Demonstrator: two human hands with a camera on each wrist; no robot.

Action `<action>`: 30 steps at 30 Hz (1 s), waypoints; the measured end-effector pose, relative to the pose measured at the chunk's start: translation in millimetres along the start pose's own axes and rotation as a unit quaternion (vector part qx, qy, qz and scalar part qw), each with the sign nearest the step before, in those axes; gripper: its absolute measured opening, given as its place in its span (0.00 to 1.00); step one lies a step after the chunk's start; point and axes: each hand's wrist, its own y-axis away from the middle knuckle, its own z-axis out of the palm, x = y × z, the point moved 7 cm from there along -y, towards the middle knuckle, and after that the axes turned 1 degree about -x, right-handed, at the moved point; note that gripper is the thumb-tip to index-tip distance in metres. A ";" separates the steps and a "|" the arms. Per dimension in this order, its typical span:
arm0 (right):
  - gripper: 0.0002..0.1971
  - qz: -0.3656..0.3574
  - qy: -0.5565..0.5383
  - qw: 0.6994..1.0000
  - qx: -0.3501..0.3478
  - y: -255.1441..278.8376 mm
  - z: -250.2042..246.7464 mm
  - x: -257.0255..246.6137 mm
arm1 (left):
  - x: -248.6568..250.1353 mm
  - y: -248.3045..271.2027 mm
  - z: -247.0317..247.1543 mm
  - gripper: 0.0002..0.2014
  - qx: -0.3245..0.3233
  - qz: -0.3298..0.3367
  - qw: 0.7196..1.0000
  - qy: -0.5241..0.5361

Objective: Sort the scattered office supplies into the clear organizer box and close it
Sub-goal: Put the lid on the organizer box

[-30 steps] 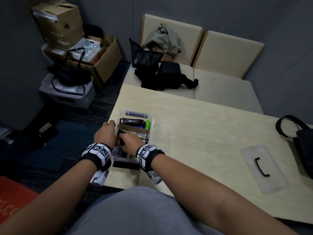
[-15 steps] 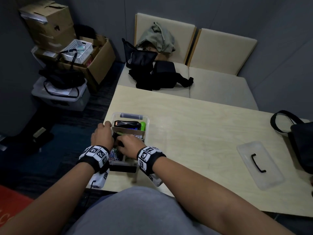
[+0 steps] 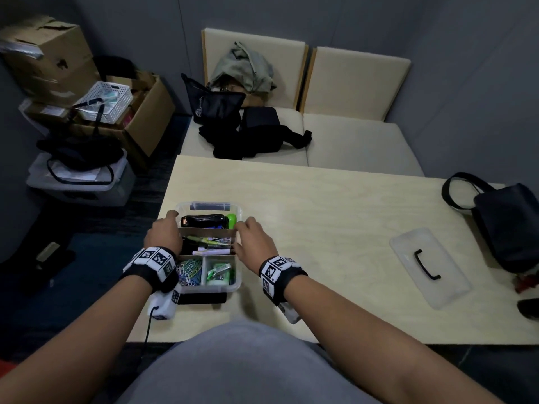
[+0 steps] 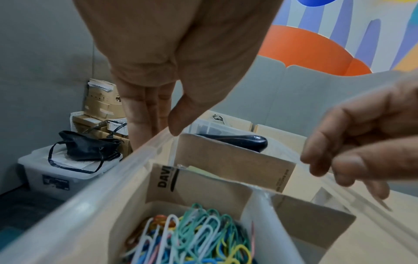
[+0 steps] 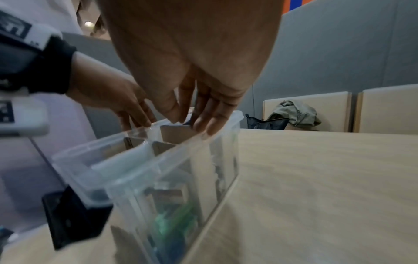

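Observation:
The clear organizer box (image 3: pixel 208 206) stands open at the table's near left, split by cardboard dividers (image 4: pixel 233 160). A black stapler (image 3: pixel 204 221) and a green highlighter (image 3: pixel 232 220) lie in its far section, pens in the middle one, coloured paper clips (image 3: pixel 191 271) at the near left and a green item (image 3: pixel 218 274) at the near right. My left hand (image 3: pixel 162 233) lies over the left rim, fingers (image 4: pixel 144 114) straight down the outer wall. On the right rim rests my right hand (image 3: pixel 250 237), its fingertips (image 5: pixel 210 125) touching the edge. The clear lid (image 3: pixel 430 266) lies apart, far right.
A dark bag (image 3: pixel 507 225) sits at the table's right end, just beyond the lid. Bare tabletop (image 3: pixel 320 223) lies between box and lid. The bench behind holds black bags (image 3: pixel 248 132). Cardboard boxes (image 3: pixel 52 59) and a storage tub (image 3: pixel 78 185) stand on the floor to the left.
My right hand has come out of the box's middle section and now rests on the right rim. The left hand has stayed at the left rim.

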 end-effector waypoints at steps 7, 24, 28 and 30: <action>0.28 0.156 -0.100 0.982 -0.042 2.3 -0.3 52.7 | 11.9 0.6 31.9 0.17 -0.045 -0.065 0.995 0.057; 0.22 0.185 -0.097 0.976 -0.064 14.3 -53.5 141.3 | 155.7 -5.0 39.8 0.14 -0.168 0.210 0.963 0.010; 0.16 0.252 -0.059 0.966 -0.016 49.7 -71.9 186.5 | 221.3 2.5 55.3 0.18 -0.192 0.276 0.942 -0.018; 0.15 0.274 -0.044 0.961 0.004 66.5 -80.5 203.8 | 249.4 5.3 65.0 0.19 -0.199 0.298 0.933 -0.024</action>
